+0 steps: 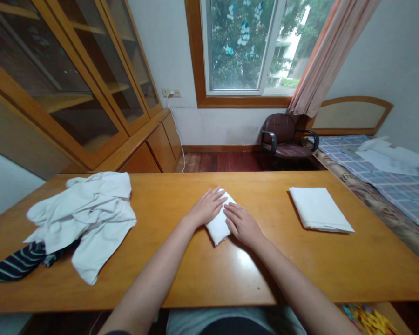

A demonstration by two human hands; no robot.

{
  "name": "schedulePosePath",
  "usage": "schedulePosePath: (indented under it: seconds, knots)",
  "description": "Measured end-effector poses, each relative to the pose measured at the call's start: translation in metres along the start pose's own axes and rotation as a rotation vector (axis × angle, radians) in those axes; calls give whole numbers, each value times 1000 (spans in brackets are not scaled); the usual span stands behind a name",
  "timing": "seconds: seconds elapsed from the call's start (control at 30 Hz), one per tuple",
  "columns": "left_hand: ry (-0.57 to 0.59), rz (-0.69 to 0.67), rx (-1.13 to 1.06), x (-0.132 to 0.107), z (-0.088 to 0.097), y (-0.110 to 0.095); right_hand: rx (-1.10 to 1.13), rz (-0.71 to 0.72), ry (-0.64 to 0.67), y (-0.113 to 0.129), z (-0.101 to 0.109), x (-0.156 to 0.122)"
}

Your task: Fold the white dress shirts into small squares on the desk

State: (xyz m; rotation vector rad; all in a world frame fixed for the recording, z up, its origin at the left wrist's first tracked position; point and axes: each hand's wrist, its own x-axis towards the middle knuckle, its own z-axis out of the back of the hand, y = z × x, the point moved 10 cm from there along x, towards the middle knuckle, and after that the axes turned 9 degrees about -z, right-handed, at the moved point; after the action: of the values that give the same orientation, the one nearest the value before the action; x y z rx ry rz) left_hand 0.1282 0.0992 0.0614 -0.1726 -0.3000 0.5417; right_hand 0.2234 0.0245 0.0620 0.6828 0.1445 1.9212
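1. Nearest, below the near edge of the wooden table (181, 291) toward its right, lies a heap of yellow and multicoloured items (372, 321), too cut off to name.
2. Around the middle of the table, a small folded white cloth (217, 229) lies aslant between the hands. The right hand (244, 225) is loosely spread at its right side, fingertips resting on top; the left hand (206, 208) lies flat across its far left part. Neither hand grasps it; both are unclenched, with fingers extended.
3. Well apart, toward the left edge, is a crumpled white garment (101, 216); a navy striped cloth (21, 264) sticks out from under it toward the near-left corner.
4. Toward the right edge, near the far-right corner, lies a larger folded white cloth (319, 209), flat.
5. Beyond the far edge stand a maroon armchair (282, 130) and, to its right, a bed (387, 186); behind is a window (235, 51) with a pink curtain (335, 56).
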Motion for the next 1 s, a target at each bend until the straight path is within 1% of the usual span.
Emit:
schedulePosePath:
  seconds: [0.1, 0.17, 0.23, 0.37, 0.47, 0.53, 0.63, 0.7, 0.77, 0.87, 0.93, 1.0]
  knots:
    - [152, 92, -42, 9, -18, 7, -52, -19, 65, -11, -13, -5]
    - [222, 149, -57, 12, -25, 13, -73, -40, 101, -18, -17, -8]
    - [271, 177, -67, 13, -30, 17, -81, -55, 130, -23, -19, -9]
    - [304, 197, -72, 14, -35, 21, -83, -83, 174, -28, -22, -12]
    - [279, 218, -90, 14, -39, 25, -75, -111, 197, -32, -23, -14]
    - [202, 227, -127, 15, -40, 30, -60, -124, 201, -35, -22, -15]
    - [13, 247, -190, 11, -33, 42, -35, -133, 211, -37, -20, -17]
    - [-112, 274, -195, 4, -26, 52, -24, -145, 215, -39, -18, -18]
    - [-238, 325, -179, -10, -17, 64, -16, -168, 202, -41, -16, -19]
    - [-433, 444, -188, -40, -3, 81, -8, -215, 141, -47, -13, -20]
    - [-506, 514, -204, -61, 2, 88, -5, -254, 82, -52, -11, -21]
    - [-530, 564, -216, -78, 4, 90, -14, -297, 27, -59, -9, -22]
